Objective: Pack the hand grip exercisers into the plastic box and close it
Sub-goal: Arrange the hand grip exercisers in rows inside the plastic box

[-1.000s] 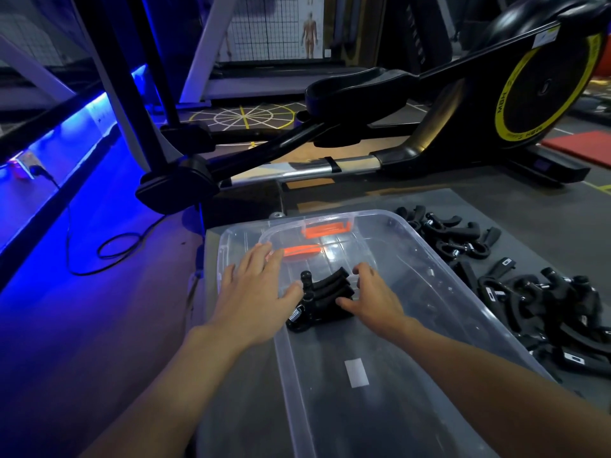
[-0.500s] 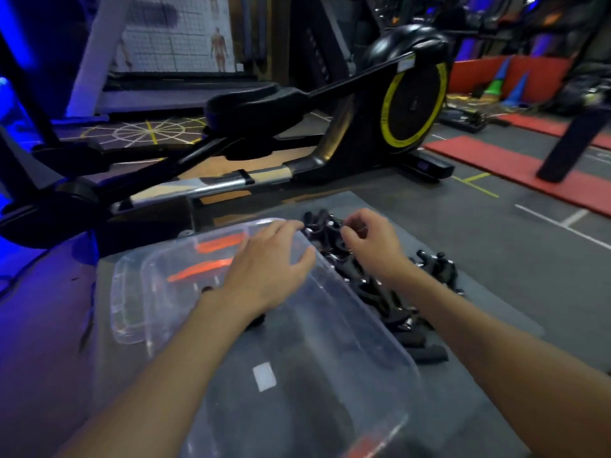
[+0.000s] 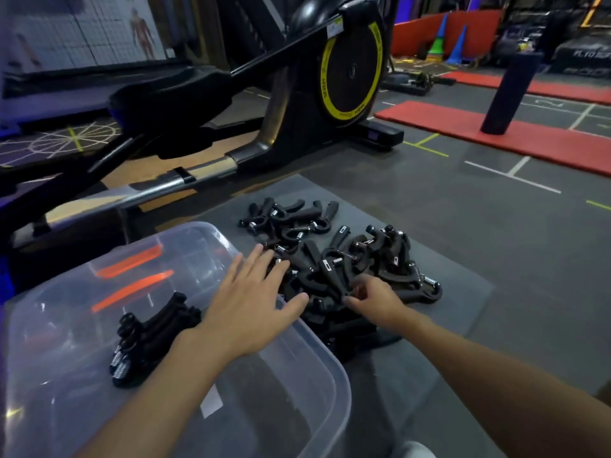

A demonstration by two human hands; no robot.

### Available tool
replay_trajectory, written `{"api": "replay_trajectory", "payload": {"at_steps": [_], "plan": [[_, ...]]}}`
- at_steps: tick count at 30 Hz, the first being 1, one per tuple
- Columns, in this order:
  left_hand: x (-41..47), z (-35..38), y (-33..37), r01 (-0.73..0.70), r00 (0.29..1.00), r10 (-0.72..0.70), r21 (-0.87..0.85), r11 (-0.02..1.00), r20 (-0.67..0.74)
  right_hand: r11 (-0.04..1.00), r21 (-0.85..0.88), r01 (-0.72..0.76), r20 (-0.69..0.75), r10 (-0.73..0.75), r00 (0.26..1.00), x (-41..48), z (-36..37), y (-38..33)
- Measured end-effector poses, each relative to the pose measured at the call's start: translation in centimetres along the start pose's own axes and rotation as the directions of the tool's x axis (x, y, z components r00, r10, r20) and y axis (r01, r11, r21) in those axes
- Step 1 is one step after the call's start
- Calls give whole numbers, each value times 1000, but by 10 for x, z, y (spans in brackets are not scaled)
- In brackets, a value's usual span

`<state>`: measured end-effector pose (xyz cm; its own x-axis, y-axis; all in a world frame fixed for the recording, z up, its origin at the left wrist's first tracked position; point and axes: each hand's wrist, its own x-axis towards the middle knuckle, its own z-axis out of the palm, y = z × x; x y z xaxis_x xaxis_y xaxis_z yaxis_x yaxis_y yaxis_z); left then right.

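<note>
Head view: plastic box [image 3: 330, 385] holds a few grip exercisers [image 3: 148, 338].

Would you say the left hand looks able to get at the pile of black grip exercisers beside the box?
Probably yes: the left hand is spread open over the clear plastic box's rim, its fingers already at the black pile, nothing between.
</note>
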<state>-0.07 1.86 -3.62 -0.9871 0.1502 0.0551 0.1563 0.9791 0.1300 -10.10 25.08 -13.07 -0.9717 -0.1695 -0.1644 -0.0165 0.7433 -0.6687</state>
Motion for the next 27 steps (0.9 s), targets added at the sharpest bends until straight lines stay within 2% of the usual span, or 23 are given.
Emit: {"api": "replay_trajectory", "payload": {"at_steps": [9,15,20,24,27], "plan": [[-6,-2,-12,-23,999,21,-62,998,-38,999,30,44,46,-46,998,30,33,-33],[-7,-3,-20,-56,997,51,-101,993,-53,997,73,33,-121,-24,992,31,28,-40],[-9,-8,-19,-63,997,57,-141,988,-48,994,50,98,-167,-89,982,19,9,-51],[-12,-18,-19,-34,999,21,-278,960,-49,992,25,123,-235,-113,965,2,-23,-64],[-15,-34,-21,-14,994,-25,-357,934,-104,979,83,186,-305,-152,940,-14,-50,-85]]}}
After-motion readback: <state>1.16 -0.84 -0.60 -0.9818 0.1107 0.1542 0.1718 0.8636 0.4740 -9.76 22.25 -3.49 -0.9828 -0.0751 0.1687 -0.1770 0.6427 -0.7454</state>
